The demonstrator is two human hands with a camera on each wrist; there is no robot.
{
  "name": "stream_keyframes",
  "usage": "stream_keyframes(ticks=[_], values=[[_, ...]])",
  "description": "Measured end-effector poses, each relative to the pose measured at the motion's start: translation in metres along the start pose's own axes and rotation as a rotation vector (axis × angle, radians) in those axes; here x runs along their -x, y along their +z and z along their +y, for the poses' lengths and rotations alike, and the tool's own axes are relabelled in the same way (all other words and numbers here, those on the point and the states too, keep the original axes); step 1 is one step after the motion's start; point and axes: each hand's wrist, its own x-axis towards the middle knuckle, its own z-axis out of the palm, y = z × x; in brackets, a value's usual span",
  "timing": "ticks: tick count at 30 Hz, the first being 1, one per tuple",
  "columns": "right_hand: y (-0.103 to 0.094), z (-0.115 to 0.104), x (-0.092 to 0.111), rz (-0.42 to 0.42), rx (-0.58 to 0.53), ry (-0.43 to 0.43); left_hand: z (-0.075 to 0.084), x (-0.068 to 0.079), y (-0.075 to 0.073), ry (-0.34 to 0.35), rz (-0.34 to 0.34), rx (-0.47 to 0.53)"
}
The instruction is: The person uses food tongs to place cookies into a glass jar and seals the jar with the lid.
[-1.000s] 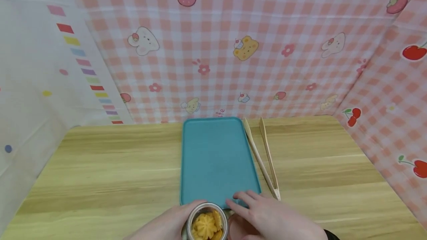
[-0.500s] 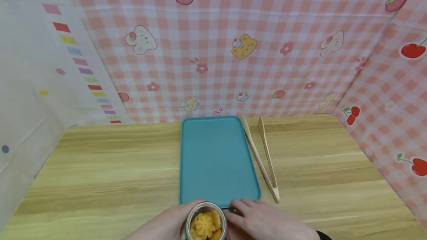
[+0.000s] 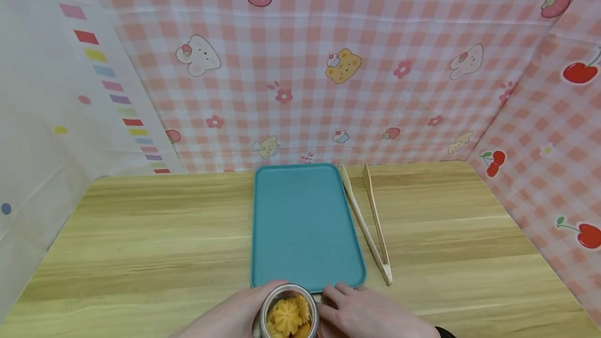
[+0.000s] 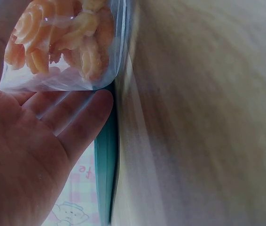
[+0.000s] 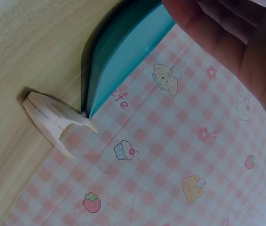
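A clear jar [image 3: 288, 289] with a silver rim stands at the near edge of the head view, holding yellow-orange piped cookies [image 3: 286, 318]. My left hand [image 3: 237, 311] grips it from the left; in the left wrist view the palm and fingers lie along the jar's wall [image 4: 107, 80]. To the right of the jar is my right hand [image 3: 366, 313], fingers loosely bent and fingertips close to the tray's near edge. The right wrist view shows that hand's fingers [image 5: 231, 33] at the top right, with no object gripped in them.
A teal tray [image 3: 305, 223] lies lengthwise just beyond the jar. Beside its right edge rest wooden tongs [image 3: 386, 271], hinge end toward me. All stand on a wood-grain table [image 3: 155, 239], with a pink checked cloth [image 3: 305, 108] behind it.
My right hand has lowered from over the tray's near right corner to beside the jar, its fingers drawing in. The left hand and jar have hardly moved.
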Motion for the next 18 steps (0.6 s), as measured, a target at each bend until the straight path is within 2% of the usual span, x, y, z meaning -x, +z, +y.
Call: stream_keyframes(ticks=[9,13,18], values=[[0.004,-0.002,-0.003,-0.019,-0.032,0.012,0.0,-0.001,0.0,-0.015,0.008,-0.056],[0.001,0.0,-0.002,-0.052,-0.051,0.025,-0.001,-0.001,0.0,-0.002,0.008,-0.045],[-0.013,0.004,0.003,-0.125,-0.173,0.083,-0.002,-0.002,0.001,0.015,0.017,-0.068]])
